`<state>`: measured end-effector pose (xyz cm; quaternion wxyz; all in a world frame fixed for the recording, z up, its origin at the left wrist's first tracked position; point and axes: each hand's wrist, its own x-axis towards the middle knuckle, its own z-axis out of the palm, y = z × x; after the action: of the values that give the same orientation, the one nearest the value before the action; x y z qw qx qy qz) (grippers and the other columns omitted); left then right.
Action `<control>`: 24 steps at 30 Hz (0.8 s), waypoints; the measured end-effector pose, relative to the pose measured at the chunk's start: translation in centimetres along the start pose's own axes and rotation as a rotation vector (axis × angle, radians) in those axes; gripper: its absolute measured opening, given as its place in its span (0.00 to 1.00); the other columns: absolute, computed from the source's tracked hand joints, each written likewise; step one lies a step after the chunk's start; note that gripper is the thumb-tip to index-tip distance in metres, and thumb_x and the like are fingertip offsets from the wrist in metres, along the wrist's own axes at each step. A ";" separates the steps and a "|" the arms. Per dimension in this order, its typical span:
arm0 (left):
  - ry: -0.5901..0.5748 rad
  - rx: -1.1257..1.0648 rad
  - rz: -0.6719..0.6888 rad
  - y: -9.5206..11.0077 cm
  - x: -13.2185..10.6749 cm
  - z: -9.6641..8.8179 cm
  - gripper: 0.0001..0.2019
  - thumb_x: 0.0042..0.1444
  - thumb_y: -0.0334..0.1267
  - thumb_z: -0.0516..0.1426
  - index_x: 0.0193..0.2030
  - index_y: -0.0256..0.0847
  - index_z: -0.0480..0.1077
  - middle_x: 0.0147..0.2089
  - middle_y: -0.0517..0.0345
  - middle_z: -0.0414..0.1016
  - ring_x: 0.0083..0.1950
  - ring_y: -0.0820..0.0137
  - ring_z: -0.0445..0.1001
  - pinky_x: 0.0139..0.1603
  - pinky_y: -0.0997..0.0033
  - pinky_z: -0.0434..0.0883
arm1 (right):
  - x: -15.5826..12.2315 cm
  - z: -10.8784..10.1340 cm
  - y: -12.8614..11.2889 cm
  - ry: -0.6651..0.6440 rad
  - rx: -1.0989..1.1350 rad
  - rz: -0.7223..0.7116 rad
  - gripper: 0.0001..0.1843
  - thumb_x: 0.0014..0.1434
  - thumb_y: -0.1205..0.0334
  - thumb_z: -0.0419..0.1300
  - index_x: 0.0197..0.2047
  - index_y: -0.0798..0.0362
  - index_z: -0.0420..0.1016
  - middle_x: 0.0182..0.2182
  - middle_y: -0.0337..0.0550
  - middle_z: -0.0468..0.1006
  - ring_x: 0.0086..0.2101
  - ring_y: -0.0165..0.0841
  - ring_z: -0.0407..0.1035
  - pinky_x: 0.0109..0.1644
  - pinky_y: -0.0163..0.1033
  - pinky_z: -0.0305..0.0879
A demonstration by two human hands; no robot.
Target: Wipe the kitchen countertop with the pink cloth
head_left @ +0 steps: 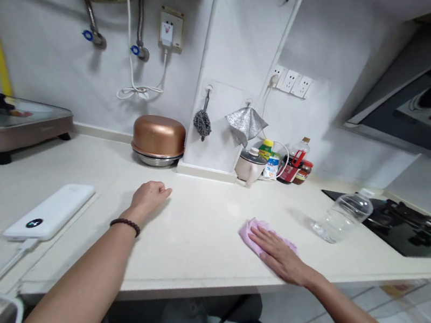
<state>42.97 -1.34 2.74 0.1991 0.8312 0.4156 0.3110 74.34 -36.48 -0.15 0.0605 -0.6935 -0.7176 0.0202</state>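
Note:
My right hand [278, 254] lies flat on a folded pink cloth [248, 231], pressing it against the white countertop [194, 236]. Its fingers are stretched out over the cloth. To the left, my left hand [148, 198] is curled into a fist, with nothing seen in it. It is at the counter, in front of a copper-coloured round pan [160, 135] turned over on a metal dish. A dark bead bracelet [126, 223] circles that wrist. Right of the cloth, a clear plastic bottle [344, 214] lies on its side, reaching over the edge of the black gas stove [414, 231].
At left are a white power bank [51, 211] with a cable and a lidded electric pan [9, 126]. Along the wall stand a small lidded pot [249, 167] and several condiment containers [290, 167]. A steel scrubber [202, 124] and a silver cloth [246, 124] hang above.

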 end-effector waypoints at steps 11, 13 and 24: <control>-0.015 0.002 -0.026 -0.1 0.4 0.1 0.16 0.51 0.50 0.54 0.19 0.43 0.62 0.21 0.58 0.65 0.27 0.68 0.62 0.30 0.68 0.52 | -12.9 0.0 14.9 0.206 -0.150 0.389 0.32 0.70 0.44 0.42 0.74 0.40 0.48 0.70 0.39 0.53 0.69 0.43 0.47 0.71 0.58 0.47; -0.015 0.007 -0.020 0.0 0.4 0.2 0.16 0.51 0.49 0.54 0.18 0.43 0.62 0.21 0.58 0.64 0.27 0.69 0.61 0.30 0.68 0.52 | -12.8 0.3 14.8 0.213 -0.163 0.392 0.32 0.70 0.45 0.42 0.74 0.41 0.48 0.71 0.39 0.52 0.69 0.43 0.47 0.71 0.58 0.47; -0.039 -0.018 -0.021 1.0 0.0 0.1 0.19 0.51 0.49 0.55 0.16 0.42 0.57 0.17 0.62 0.58 0.24 0.72 0.56 0.27 0.69 0.52 | 0.6 -0.2 -2.3 0.032 0.020 -0.031 0.30 0.72 0.49 0.43 0.74 0.39 0.44 0.73 0.36 0.43 0.71 0.39 0.38 0.73 0.54 0.34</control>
<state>43.59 -1.89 3.23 0.2176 0.8309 0.4175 0.2965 72.03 -35.99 0.33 0.0791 -0.6818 -0.7270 0.0151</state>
